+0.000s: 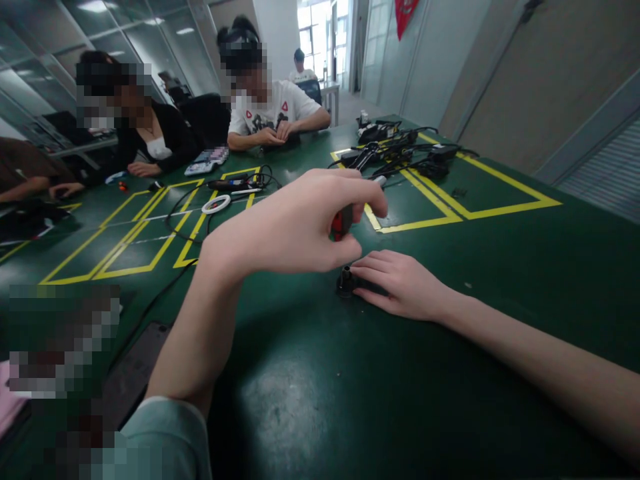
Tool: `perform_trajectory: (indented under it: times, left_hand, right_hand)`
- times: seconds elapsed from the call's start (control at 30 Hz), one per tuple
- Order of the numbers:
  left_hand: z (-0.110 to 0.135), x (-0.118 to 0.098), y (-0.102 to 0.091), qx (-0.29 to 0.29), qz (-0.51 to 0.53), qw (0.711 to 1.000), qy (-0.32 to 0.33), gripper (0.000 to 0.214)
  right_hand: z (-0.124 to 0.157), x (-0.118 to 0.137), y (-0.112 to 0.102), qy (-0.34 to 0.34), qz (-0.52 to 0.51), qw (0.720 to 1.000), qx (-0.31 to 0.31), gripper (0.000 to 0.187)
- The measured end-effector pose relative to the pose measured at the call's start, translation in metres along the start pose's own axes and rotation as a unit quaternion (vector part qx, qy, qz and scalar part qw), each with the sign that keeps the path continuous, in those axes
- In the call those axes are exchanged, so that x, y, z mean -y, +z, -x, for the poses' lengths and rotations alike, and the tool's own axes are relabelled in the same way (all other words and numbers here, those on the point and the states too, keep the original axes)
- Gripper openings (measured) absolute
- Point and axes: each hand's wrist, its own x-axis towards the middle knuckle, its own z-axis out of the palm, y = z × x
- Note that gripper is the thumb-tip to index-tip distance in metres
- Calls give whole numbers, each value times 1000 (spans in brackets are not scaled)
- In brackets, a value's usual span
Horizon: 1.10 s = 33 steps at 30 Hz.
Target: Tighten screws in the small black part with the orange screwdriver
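My left hand (300, 220) hangs over the middle of the green table, bent at the wrist, its fingers curled. A small red-and-black object (342, 224) shows between its thumb and fingers; most of it is hidden, so its kind is unclear. Just below and to the right, my right hand (400, 285) rests low on the tabletop. Its fingers and thumb close on a small black part with a round base and a short upright hollow post (345, 281). That post stands directly beneath my left thumb, with a gap between them.
Black cables and adapters (395, 150) pile up at the back right, on yellow tape outlines. A white ring (216, 204) and a cable lie to the left. A phone (137, 363) is near my left forearm. Co-workers sit across the green table (450, 380).
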Motion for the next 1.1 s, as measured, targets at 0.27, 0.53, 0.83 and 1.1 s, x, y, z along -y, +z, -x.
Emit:
perform_trajectory:
  times: [0.27, 0.53, 0.83, 1.1]
  left_hand:
    - [-3, 3, 5, -31, -73, 996, -33, 30]
    - [1, 2, 3, -14, -37, 999, -25, 41]
    - [-5, 2, 4, -8, 2, 1000, -30, 30]
    - [5, 1, -4, 26, -8, 1000, 0, 45]
  right_hand:
    - [5, 4, -2, 23, -27, 999, 9, 23]
    - [7, 10, -5, 36, -47, 998, 7, 28]
    - [9, 19, -13, 9, -113, 991, 71, 16]
    - [14, 22, -15, 4, -169, 980, 102, 12]
